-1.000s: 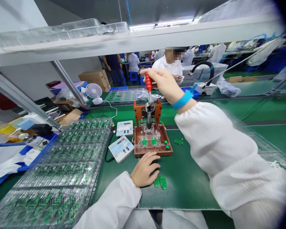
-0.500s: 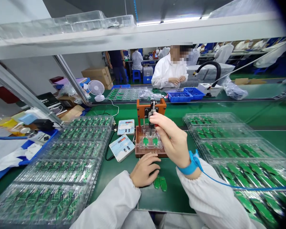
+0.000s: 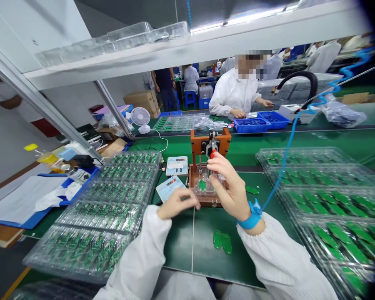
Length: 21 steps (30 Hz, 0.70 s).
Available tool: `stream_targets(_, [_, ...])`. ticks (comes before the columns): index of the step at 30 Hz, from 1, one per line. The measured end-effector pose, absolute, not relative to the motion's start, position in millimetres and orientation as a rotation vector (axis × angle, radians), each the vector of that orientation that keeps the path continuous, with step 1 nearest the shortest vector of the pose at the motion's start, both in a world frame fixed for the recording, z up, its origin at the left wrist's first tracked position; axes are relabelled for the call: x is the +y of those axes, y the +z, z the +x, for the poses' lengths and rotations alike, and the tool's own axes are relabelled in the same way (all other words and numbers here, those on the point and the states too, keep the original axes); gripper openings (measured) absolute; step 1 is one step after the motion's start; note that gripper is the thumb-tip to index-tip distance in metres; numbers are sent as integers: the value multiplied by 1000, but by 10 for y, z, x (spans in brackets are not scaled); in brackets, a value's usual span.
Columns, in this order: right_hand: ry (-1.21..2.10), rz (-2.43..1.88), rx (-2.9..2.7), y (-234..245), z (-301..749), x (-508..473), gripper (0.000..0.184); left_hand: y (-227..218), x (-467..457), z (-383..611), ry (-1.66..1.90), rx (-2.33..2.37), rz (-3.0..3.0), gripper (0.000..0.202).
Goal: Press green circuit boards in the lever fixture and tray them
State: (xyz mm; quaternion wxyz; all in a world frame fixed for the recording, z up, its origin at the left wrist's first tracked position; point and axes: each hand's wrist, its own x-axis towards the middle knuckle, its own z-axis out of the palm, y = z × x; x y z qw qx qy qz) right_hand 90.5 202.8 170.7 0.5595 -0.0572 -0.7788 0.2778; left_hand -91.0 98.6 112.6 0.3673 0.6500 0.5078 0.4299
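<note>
In the head view, an orange-brown toggle press (image 3: 195,146) stands in the middle of the bench. Its red lever handle (image 3: 213,153) is in the fingers of my right hand (image 3: 229,185), which wears a blue wrist strap (image 3: 250,216). Below the handle, a clear fixture (image 3: 206,189) carries a green circuit board (image 3: 202,184); my right hand covers part of it. My left hand (image 3: 179,203) hovers at the press's front left corner, slightly blurred, fingers loosely bent and apart, holding nothing visible. Two green boards (image 3: 221,241) lie side by side on the bench nearer me.
Clear trays of boards stand left (image 3: 112,200) and right (image 3: 328,196). Two display boxes (image 3: 176,165) sit left of the press, and a single board (image 3: 252,190) lies to its right. Behind are a white fan (image 3: 140,117), blue bins (image 3: 251,125) and a co-worker (image 3: 234,93).
My left hand has lifted off the press's front edge and moved left. My right hand stays at the lever, its fingers somewhat looser. The view has shifted, and the co-worker's hands have spread apart.
</note>
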Motion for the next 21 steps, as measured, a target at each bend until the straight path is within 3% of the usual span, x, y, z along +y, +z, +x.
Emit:
stream_targets(4, [651, -142, -1811, 1674, 876, 2010, 40, 1215, 1234, -1601, 907, 1812, 1804, 37])
stream_targets(8, [644, -145, -1796, 1653, 855, 1996, 41, 1082, 1492, -1906, 192, 2115, 1826, 98])
stream_targets(11, [637, -145, -1804, 1656, 857, 1989, 41, 1041, 1596, -1903, -116, 2112, 1755, 119])
stream_targets(21, [649, -134, -1800, 1656, 858, 1996, 44, 952, 1658, -1956, -170, 2073, 1730, 125])
